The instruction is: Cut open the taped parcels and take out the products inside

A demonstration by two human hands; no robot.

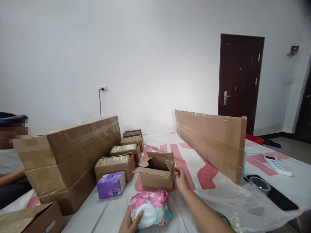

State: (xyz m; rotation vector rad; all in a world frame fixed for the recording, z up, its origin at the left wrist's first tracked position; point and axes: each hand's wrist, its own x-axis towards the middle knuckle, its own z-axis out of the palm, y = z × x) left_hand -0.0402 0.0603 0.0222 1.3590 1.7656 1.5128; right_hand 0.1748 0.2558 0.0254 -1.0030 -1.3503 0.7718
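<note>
My left hand (131,221) grips a pink and blue pack of wet wipes (149,210) with a white lid, thumb on top, at the bottom middle. Just beyond the pack stands an open cardboard box (156,181), its flaps raised and torn and its inside dark. My right hand (181,179) is at the box's right side, with curled fingers against its edge. Left of the open box lies a purple tissue pack (111,185), touching or close to a taped cardboard box (114,166).
More small boxes (125,149) run in a row toward the wall. Stacked large cartons (73,155) form a barrier at left, with a person (12,161) behind. A cardboard panel (211,139) stands at right. Beyond it are a clear round container (259,183) and a white device (278,165).
</note>
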